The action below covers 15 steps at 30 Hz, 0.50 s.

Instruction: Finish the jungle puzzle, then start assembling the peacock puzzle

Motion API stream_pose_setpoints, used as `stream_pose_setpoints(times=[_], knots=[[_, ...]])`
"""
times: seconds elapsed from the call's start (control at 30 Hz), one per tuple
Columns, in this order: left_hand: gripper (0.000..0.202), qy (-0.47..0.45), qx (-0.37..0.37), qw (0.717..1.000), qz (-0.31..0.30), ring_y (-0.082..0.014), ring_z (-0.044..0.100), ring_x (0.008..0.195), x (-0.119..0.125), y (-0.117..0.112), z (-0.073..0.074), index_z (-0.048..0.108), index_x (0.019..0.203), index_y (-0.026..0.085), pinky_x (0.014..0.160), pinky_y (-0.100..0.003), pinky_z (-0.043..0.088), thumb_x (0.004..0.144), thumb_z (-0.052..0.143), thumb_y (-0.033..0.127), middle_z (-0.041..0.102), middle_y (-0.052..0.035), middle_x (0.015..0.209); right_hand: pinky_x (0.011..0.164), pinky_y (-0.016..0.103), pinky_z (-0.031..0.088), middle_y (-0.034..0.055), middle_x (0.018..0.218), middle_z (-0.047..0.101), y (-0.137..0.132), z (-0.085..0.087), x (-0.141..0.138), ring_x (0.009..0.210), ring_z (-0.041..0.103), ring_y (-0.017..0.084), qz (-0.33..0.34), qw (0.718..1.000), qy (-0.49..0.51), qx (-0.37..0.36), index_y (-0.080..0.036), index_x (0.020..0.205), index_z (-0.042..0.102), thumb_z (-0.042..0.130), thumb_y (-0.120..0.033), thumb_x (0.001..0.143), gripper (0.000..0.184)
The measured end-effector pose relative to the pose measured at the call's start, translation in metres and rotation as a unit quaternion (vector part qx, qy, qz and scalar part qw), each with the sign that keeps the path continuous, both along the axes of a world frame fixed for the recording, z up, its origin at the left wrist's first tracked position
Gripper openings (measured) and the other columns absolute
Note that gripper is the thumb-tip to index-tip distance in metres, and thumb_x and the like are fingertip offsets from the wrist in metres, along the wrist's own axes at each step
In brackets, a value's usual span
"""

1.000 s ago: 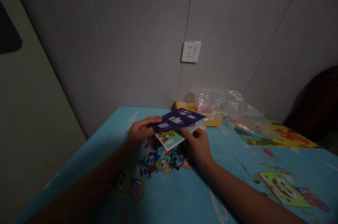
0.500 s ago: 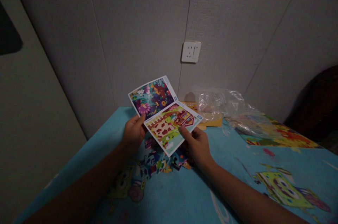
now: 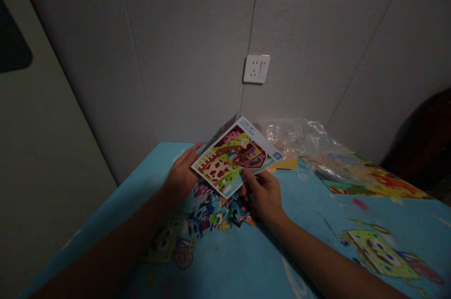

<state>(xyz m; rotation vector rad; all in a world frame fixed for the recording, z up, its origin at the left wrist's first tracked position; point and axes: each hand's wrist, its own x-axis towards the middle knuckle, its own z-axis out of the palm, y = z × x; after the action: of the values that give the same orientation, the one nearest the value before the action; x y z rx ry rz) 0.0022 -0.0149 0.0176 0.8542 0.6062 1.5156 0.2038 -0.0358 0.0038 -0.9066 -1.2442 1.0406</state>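
A puzzle leaflet (image 3: 230, 160) with a farm picture on its front page is held tilted above the table, nearly folded over. Its rear page shows only as a dark narrow strip along the upper left edge. My right hand (image 3: 262, 193) pinches the lower right edge, thumb on the front and fingers behind. My left hand (image 3: 183, 172) lies against the leaflet's left side, its fingers stretched out along the rear page. Beneath the leaflet is a heap of colourful jigsaw pieces (image 3: 214, 214), partly hidden by it and my right hand.
A blue cartoon-print cloth (image 3: 239, 261) covers the table. Crumpled clear plastic bag (image 3: 310, 141) lies at the back right, over a yellow packet (image 3: 287, 162) and a colourful picture sheet (image 3: 384, 184). Behind stands a grey wall with a socket (image 3: 256, 69).
The leaflet was spread with two pictures showing; now its left page has swung back behind the farm page. My left hand's thumb has left the page and its fingers have straightened.
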Motion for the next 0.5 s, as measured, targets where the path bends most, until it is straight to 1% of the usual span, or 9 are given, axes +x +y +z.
stream_pose_setpoints(times=[0.07, 0.17, 0.2, 0.27, 0.3, 0.33, 0.4, 0.47, 0.5], knots=[[0.049, 0.033, 0.030, 0.998, -0.038, -0.0318, 0.065, 0.107, 0.002, -0.001, -0.003, 0.059, 0.120, 0.013, 0.095, -0.050, 0.050, 0.077, 0.073, 0.030, 0.068, -0.0161, 0.113, 0.034, 0.021, 0.035, -0.0023, 0.049, 0.058, -0.001, 0.001, 0.000, 0.037, 0.046, 0.010, -0.009, 1.000, 0.006, -0.008, -0.018, 0.067, 0.058, 0.068, -0.054, 0.076, 0.038], [0.039, 0.074, 0.029, 0.996, -0.030, -0.0310, 0.066, 0.101, 0.004, -0.001, -0.006, 0.068, 0.099, 0.011, 0.093, -0.046, 0.051, 0.062, 0.080, 0.018, 0.071, -0.0141, 0.104, 0.038, 0.024, 0.041, 0.0015, 0.058, 0.063, -0.001, 0.002, 0.002, 0.043, 0.051, 0.012, -0.015, 1.000, -0.009, -0.002, -0.018, 0.066, 0.064, 0.068, -0.047, 0.075, 0.031], [0.033, 0.084, 0.021, 0.996, -0.014, -0.0304, 0.067, 0.099, 0.004, -0.002, -0.006, 0.069, 0.090, 0.011, 0.091, -0.044, 0.053, 0.059, 0.080, 0.016, 0.070, -0.0142, 0.106, 0.044, 0.026, 0.046, 0.0027, 0.063, 0.065, 0.000, 0.002, 0.003, 0.049, 0.055, 0.014, -0.022, 0.999, -0.013, 0.018, -0.018, 0.066, 0.067, 0.070, -0.041, 0.074, 0.024], [0.023, 0.102, 0.004, 0.995, 0.013, -0.0300, 0.068, 0.096, 0.002, -0.003, -0.004, 0.067, 0.075, 0.012, 0.083, -0.041, 0.056, 0.055, 0.080, 0.014, 0.065, -0.0139, 0.121, 0.064, 0.030, 0.053, 0.0040, 0.077, 0.068, 0.002, 0.003, 0.005, 0.069, 0.063, 0.018, -0.039, 0.997, -0.014, 0.071, -0.020, 0.071, 0.071, 0.073, -0.029, 0.066, 0.010], [0.022, 0.106, -0.003, 0.994, 0.019, -0.0303, 0.068, 0.095, 0.001, -0.004, -0.002, 0.065, 0.070, 0.013, 0.078, -0.040, 0.057, 0.053, 0.080, 0.012, 0.061, -0.0128, 0.129, 0.072, 0.031, 0.053, 0.0039, 0.085, 0.069, 0.002, 0.003, 0.006, 0.079, 0.064, 0.019, -0.041, 0.995, -0.004, 0.089, -0.022, 0.076, 0.072, 0.076, -0.024, 0.061, 0.016], [0.022, 0.103, -0.010, 0.995, 0.017, -0.0311, 0.068, 0.095, 0.000, -0.006, 0.000, 0.063, 0.066, 0.013, 0.074, -0.039, 0.058, 0.052, 0.079, 0.010, 0.057, -0.0113, 0.134, 0.076, 0.031, 0.053, 0.0032, 0.091, 0.069, 0.003, 0.003, 0.006, 0.084, 0.064, 0.020, -0.034, 0.995, 0.013, 0.094, -0.023, 0.082, 0.072, 0.078, -0.021, 0.057, 0.027], [0.022, 0.078, -0.019, 0.997, -0.007, -0.0333, 0.067, 0.095, -0.003, -0.008, 0.004, 0.058, 0.063, 0.014, 0.071, -0.042, 0.058, 0.052, 0.077, 0.009, 0.055, -0.0096, 0.137, 0.071, 0.029, 0.054, 0.0008, 0.089, 0.068, 0.002, 0.004, 0.004, 0.078, 0.065, 0.018, 0.003, 0.996, 0.055, 0.064, -0.025, 0.093, 0.068, 0.081, -0.023, 0.056, 0.040], [0.020, 0.049, -0.021, 0.998, -0.039, -0.0345, 0.067, 0.095, -0.006, -0.009, 0.005, 0.054, 0.061, 0.014, 0.073, -0.046, 0.058, 0.055, 0.073, 0.011, 0.057, -0.0099, 0.135, 0.055, 0.025, 0.051, -0.0021, 0.075, 0.066, 0.000, 0.004, 0.002, 0.060, 0.062, 0.013, 0.051, 0.994, 0.098, 0.007, -0.025, 0.099, 0.062, 0.078, -0.038, 0.067, 0.038], [0.019, 0.041, -0.019, 0.997, -0.059, -0.0346, 0.067, 0.095, -0.007, -0.009, 0.005, 0.053, 0.060, 0.014, 0.075, -0.049, 0.057, 0.057, 0.071, 0.011, 0.058, -0.0102, 0.134, 0.046, 0.022, 0.047, -0.0035, 0.068, 0.064, -0.002, 0.004, 0.000, 0.050, 0.058, 0.012, 0.078, 0.991, 0.108, -0.021, -0.024, 0.100, 0.059, 0.071, -0.047, 0.074, 0.037]])
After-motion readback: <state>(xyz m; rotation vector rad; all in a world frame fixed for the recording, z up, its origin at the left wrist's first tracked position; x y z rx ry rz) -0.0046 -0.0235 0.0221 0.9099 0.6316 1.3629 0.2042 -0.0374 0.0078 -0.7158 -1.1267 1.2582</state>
